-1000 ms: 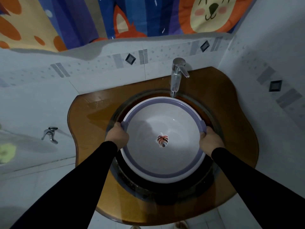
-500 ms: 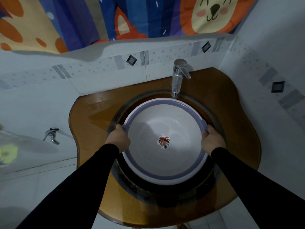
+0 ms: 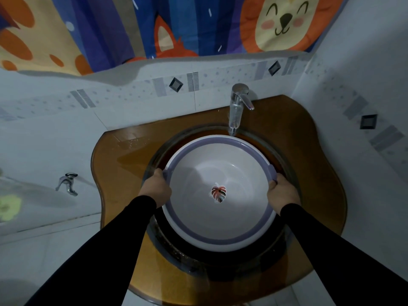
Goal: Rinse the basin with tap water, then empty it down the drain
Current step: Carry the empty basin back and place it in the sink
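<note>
Left hand (image 3: 156, 188), right hand (image 3: 283, 191) hold basin (image 3: 218, 230) rim.

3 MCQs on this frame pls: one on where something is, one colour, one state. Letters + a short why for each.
1. Where does the faucet stand?
A. at the far edge of the sink, past the basin
B. on the left wall
C. inside the basin

2. What colour is the band round the rim of the basin?
A. green
B. purple
C. red

3. How is the basin held?
A. one hand only
B. not held by either hand
C. both hands grip the rim

Answers:
1 A: the faucet rises from the brown counter behind the sink, its spout over the basin's far rim.
2 B: the white basin has a purple band round the top.
3 C: the left hand and the right hand each grip an opposite side of the rim.
</note>
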